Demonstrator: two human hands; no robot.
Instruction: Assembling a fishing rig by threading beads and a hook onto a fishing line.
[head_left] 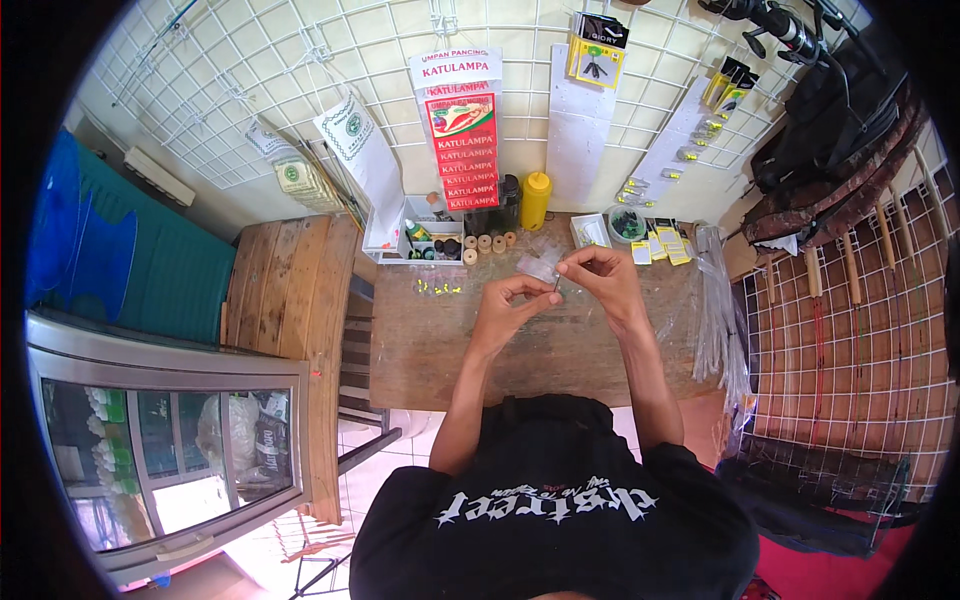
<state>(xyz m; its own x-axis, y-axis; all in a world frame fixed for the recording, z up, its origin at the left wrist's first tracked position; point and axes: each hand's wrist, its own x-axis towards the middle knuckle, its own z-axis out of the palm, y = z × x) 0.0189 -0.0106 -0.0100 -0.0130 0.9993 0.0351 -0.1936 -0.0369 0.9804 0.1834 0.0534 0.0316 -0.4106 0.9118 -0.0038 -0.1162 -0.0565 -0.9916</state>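
Observation:
Over the wooden table point(430, 345), my left hand point(512, 310) and my right hand point(608, 285) are raised close together, thumbs and forefingers pinched. Between the fingertips is a thin, dark, short piece point(557, 283), too small to name; both hands seem to grip it, one at each end. Just beyond the fingers lies a clear plastic packet point(538, 266). Several tiny yellow pieces point(438, 287) are scattered on the table left of my left hand.
Along the table's back stand a compartment tray point(425, 243), wooden spools point(486, 244), a yellow squeeze bottle point(536, 200), a white box point(591, 230), a round tub point(628, 224) and yellow-white packets point(668, 243). Long clear plastic sleeves point(718, 310) hang at the right edge. A glass-fronted cabinet point(170, 450) stands left.

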